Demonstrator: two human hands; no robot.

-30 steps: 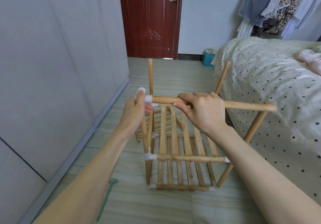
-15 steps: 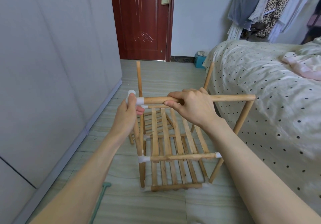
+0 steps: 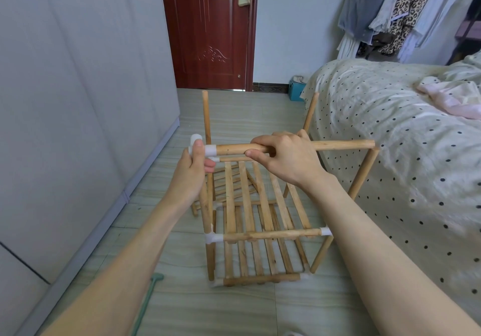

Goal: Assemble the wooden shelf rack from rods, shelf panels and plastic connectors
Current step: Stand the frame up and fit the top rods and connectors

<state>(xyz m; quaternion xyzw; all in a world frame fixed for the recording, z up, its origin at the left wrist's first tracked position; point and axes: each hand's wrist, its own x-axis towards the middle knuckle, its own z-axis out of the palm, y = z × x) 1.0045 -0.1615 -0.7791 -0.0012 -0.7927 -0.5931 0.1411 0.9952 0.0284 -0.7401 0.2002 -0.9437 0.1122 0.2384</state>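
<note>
A partly built wooden rack (image 3: 260, 234) stands on the floor, with slatted shelf panels at two levels joined by white connectors. My left hand (image 3: 194, 169) grips a white plastic connector (image 3: 200, 146) on top of the near-left upright. My right hand (image 3: 283, 157) is closed around a horizontal wooden rod (image 3: 341, 145) whose left end sits in that connector. The rod's right end lies just above the near-right upright (image 3: 363, 174). Two far uprights (image 3: 206, 116) stand bare at the top.
A bed (image 3: 406, 137) with a dotted cover presses close on the right of the rack. A grey wardrobe wall (image 3: 78, 101) runs along the left. A red door (image 3: 208, 28) is at the back, and a green stick (image 3: 148, 299) lies on the floor.
The rod's right end has come down from past the near-right upright to just above its top. Both hands keep their grips.
</note>
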